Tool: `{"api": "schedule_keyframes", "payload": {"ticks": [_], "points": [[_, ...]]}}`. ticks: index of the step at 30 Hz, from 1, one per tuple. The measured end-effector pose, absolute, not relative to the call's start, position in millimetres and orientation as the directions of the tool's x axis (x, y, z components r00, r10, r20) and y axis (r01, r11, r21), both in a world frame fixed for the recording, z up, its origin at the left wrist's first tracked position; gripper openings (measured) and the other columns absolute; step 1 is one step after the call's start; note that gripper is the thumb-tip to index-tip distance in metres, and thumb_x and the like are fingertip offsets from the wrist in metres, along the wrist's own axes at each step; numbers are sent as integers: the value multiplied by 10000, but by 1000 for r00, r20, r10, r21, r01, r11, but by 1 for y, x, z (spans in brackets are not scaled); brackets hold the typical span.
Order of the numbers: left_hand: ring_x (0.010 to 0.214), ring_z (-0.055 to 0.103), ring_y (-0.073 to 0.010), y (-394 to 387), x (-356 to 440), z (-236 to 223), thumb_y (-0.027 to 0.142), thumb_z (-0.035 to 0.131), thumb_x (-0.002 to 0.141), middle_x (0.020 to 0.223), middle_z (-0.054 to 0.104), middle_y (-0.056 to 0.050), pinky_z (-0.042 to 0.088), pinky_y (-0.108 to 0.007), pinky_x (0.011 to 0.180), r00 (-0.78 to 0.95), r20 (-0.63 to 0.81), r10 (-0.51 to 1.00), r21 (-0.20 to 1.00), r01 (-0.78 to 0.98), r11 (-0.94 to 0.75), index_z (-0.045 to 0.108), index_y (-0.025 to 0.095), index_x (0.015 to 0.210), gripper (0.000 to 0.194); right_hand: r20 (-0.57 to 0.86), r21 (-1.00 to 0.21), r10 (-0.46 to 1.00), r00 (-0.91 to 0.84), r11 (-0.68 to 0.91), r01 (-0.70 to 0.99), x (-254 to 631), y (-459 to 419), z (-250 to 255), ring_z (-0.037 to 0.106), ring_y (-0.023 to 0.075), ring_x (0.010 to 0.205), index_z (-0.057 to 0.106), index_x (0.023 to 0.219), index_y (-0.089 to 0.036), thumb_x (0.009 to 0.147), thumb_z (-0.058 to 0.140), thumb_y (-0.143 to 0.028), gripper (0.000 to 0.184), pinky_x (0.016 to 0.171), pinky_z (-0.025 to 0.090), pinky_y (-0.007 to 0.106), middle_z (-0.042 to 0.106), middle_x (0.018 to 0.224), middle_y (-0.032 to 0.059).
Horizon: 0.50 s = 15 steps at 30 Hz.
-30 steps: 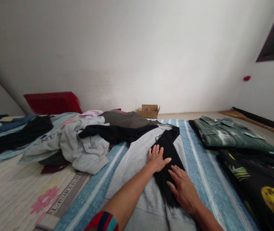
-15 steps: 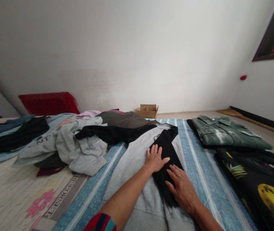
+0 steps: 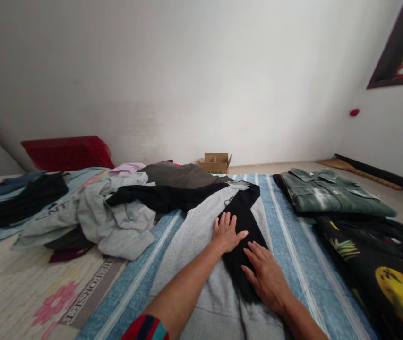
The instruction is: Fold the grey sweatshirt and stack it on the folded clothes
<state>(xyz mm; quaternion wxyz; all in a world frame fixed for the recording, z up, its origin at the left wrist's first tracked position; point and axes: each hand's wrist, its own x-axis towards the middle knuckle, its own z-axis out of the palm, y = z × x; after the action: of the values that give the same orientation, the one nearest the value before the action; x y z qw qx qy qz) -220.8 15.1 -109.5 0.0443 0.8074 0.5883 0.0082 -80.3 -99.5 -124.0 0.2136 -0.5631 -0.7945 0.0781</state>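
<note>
While the shirt [image 3: 187, 255] is lying before us on the blue sheet [image 3: 286, 278], its black sleeve [image 3: 248, 221] is running lengthwise away from us, leaning left at its far end. Our left hand [image 3: 226, 234] is resting flat on its middle; our right hand [image 3: 267, 276], nearer us, is lying across its right edge. We are seeing them just apart, clamping nothing. A jacket [image 3: 334, 193] is lying rightward.

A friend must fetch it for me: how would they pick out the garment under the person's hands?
Go to the blue striped sheet in front of the white wall. On it, a grey sweatshirt lies spread out under the person's left hand and right hand. Unlike the crumpled grey garment to its left, it has black sleeves, one folded across its front.
</note>
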Motion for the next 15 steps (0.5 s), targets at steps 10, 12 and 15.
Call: {"api": "schedule_keyframes", "payload": {"ticks": [10, 12, 15], "points": [[1416, 73, -275, 17, -222, -112, 701, 170, 854, 1534, 146, -143, 94, -498, 1122, 311, -36, 950, 81, 948, -307, 236, 130, 1462, 837, 240, -363, 929, -282, 355, 861, -80, -100, -121, 382, 281, 1302, 556, 1274, -128, 897, 442, -347, 450, 1075, 305, 441, 468, 1380, 129], [1417, 69, -275, 16, -221, -111, 701, 169, 854, 1535, 141, -142, 95, -499, 1121, 311, -44, 949, 79, 948, -307, 230, 130, 1463, 836, 241, -369, 929, -280, 355, 859, -80, -100, -121, 384, 281, 1301, 559, 1270, -129, 898, 443, -347, 446, 1075, 305, 442, 471, 1377, 128], [1417, 67, -276, 15, -221, -109, 698, 167, 857, 1537, 140, -139, 95, -496, 1123, 311, -51, 949, 76, 949, -306, 231, 129, 1462, 833, 244, -375, 929, -278, 355, 857, -80, -100, -122, 382, 282, 1302, 561, 1266, -125, 898, 444, -342, 443, 1076, 302, 446, 471, 1376, 133]]}}
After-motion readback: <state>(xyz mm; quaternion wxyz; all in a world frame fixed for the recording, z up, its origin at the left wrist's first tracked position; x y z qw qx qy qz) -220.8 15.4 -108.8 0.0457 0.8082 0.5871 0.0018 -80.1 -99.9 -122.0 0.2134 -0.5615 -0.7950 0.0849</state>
